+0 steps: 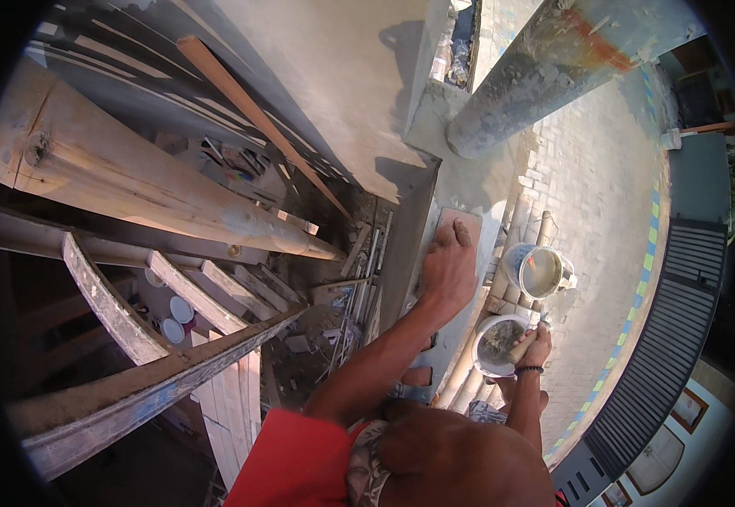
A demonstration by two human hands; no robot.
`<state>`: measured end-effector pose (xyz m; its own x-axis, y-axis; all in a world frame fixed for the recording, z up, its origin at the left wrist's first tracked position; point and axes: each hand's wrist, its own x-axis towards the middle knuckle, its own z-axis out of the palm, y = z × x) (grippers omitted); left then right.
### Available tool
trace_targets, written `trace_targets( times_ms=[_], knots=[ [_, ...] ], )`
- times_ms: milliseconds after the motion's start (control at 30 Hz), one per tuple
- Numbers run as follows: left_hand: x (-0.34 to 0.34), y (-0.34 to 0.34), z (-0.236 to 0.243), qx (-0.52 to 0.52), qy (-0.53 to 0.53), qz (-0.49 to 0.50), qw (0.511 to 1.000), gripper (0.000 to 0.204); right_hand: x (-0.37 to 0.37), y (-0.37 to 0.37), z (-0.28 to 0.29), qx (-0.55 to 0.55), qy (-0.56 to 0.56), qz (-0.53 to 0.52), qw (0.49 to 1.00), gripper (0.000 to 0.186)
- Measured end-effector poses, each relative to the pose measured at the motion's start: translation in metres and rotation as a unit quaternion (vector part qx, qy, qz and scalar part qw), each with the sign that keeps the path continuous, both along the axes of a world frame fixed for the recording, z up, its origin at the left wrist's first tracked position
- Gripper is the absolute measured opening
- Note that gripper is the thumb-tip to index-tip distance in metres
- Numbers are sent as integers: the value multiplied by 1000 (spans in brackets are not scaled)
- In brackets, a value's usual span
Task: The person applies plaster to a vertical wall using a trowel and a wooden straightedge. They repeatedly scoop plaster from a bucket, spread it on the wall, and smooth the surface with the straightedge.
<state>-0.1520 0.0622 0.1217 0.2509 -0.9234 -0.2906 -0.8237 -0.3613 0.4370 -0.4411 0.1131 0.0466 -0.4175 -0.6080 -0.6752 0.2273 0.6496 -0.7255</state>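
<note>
My left hand (450,269) is closed on a flat, brownish rectangular float (462,221), which lies against the smooth grey ledge (460,179). The fingers hide any handle the float has. To the right and nearer me, my right hand (536,345), with a dark beaded bracelet at the wrist, grips a wooden-handled tool (519,349). That tool is over the rim of a white bucket (479,365) with grey mortar inside; its working end cannot be made out. Just beyond stands a second bucket (513,264) holding cloudy liquid.
Bamboo poles (456,387) lie under and beside the buckets. A thick grey column (545,80) rises at the far right, above paving (600,220). On the left are a big bamboo pole (156,186), a wooden frame (173,380), a slanted plank (258,122) and a drop with debris.
</note>
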Motion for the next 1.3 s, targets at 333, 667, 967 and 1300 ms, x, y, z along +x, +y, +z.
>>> trace_targets(
  times_ms=[333, 667, 967, 1300],
  knots=[
    [25, -60, -16, -4, -53, 18, 998, 64, -3, 0, -7, -6, -8, 1, 1000, 19],
    [17, -49, 10, -29, -9, 13, 999, 63, 0, -4, -4, 1, -12, -8, 1000, 18],
    [-3, -30, -6, 28, -49, -73, 996, 64, 10, 0, 2, 26, 4, -20, 999, 17],
    [32, -65, 5, -22, -26, 19, 999, 65, -1, 3, -7, 17, -11, -26, 999, 22]
  ],
)
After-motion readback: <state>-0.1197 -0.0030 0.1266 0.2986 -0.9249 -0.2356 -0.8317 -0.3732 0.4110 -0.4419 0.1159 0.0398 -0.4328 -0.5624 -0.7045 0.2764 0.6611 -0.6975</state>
